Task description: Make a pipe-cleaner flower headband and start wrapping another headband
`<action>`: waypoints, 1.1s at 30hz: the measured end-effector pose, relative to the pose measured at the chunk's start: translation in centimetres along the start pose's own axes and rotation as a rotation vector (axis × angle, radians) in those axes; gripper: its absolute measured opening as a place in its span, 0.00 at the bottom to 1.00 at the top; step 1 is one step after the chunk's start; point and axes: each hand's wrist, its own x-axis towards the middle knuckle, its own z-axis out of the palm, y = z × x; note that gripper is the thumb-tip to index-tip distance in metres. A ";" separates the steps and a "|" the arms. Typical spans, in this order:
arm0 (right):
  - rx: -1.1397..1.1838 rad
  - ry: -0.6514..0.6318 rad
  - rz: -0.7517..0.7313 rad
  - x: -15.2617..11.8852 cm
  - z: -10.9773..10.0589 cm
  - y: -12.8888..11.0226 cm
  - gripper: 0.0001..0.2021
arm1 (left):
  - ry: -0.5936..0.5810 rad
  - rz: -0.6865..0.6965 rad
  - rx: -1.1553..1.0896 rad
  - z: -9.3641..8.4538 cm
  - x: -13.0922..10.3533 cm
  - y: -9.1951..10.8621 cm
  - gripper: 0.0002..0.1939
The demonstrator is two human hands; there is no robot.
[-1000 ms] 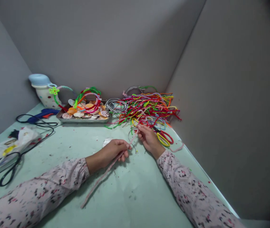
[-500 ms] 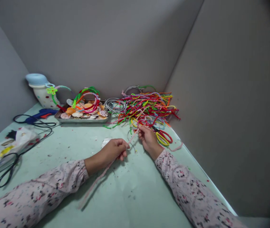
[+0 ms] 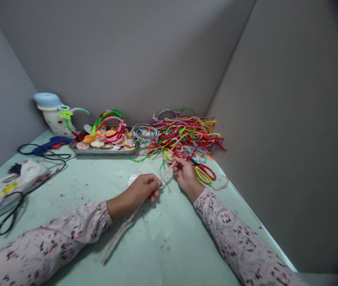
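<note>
A pale pink pipe cleaner runs between my two hands over the middle of the table. My left hand pinches it partway along, and its loose tail trails down toward the front left. Further up and to the right, my right hand grips the other end with closed fingers. A thin wire loop lies between and just behind the hands. Scissors with red and yellow handles rest close beside my right hand, at the edge of a heap of colourful pipe cleaners.
A metal tray holds shells and coloured hoops. Coiled wire sits beside it. Further left are a blue-lidded bottle, a blue glue gun, its black cable and a plastic bag. Walls rise behind and right.
The pink pipe cleaner's tail has shifted slightly to the right. Both hands keep nearly the same place and hold.
</note>
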 end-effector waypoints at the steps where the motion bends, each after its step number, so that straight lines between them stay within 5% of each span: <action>1: -0.010 -0.013 0.000 0.0 -0.1 0.0 0.05 | 0.000 0.000 -0.001 0.0 0.1 -0.2 0.10; 9: -0.133 -0.151 -0.048 -0.2 -0.5 -0.4 0.08 | 0.002 -0.030 -0.012 0.0 0.3 -1.0 0.09; 21: -0.116 -0.069 -0.133 0.2 -0.6 -0.5 0.05 | 0.013 -0.051 -0.023 0.0 0.1 -0.4 0.07; 33: 0.105 -0.166 0.092 0.3 -0.7 -0.5 0.04 | 0.008 -0.041 -0.034 -0.1 0.1 -0.6 0.07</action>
